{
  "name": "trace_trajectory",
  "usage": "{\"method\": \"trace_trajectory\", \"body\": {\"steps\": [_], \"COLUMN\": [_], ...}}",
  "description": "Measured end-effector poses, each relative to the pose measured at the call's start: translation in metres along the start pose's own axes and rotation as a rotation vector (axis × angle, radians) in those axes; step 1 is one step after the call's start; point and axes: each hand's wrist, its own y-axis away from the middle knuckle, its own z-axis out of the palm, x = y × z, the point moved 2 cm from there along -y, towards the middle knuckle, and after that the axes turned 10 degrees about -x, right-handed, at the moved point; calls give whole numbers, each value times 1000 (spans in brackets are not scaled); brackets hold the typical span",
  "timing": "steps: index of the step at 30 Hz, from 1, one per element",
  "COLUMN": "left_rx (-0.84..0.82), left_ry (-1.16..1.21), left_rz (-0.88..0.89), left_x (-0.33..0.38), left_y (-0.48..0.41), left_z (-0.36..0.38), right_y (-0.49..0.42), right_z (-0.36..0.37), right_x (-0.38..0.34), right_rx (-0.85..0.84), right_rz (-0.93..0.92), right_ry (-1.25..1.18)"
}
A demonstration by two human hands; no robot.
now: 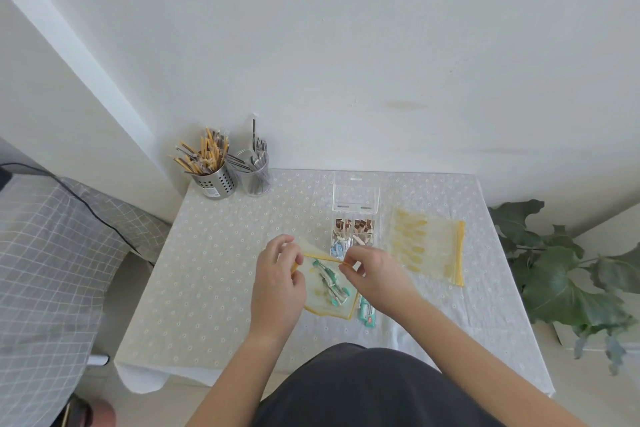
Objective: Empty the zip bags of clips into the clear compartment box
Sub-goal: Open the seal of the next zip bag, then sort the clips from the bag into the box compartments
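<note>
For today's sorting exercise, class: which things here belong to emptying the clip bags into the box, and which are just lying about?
Job: zip bag of teal clips, pinched by left hand and right hand; clear compartment box; second zip bag.
Lying about: metal holder of sticks; clear cup; plant.

A plain dark charcoal garment (363, 388) is worn over the torso and is seen just below the near edge of the table (214, 270). The left hand (277, 282) and right hand (377, 276), seen over the table, are bare. Both forearms are left uncovered as far as they can be followed.
</note>
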Motion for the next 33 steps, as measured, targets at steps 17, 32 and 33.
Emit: {"method": "trace_trajectory", "body": {"steps": [17, 32, 33], "left_rx": [-211, -414, -422], "left_ry": [-130, -79, -95], "left_rz": [79, 205, 218], "left_x": [11, 52, 55], "left_y": [-3, -2, -1], "left_z": [5, -12, -11], "right_y": [-1, -14, -18], "right_z": [-16, 18, 27], "right_x": [7, -25, -22], "right_rx": [25, -601, -583], "right_rz": [77, 94, 100], "right_ry": [-32, 244, 302]}}
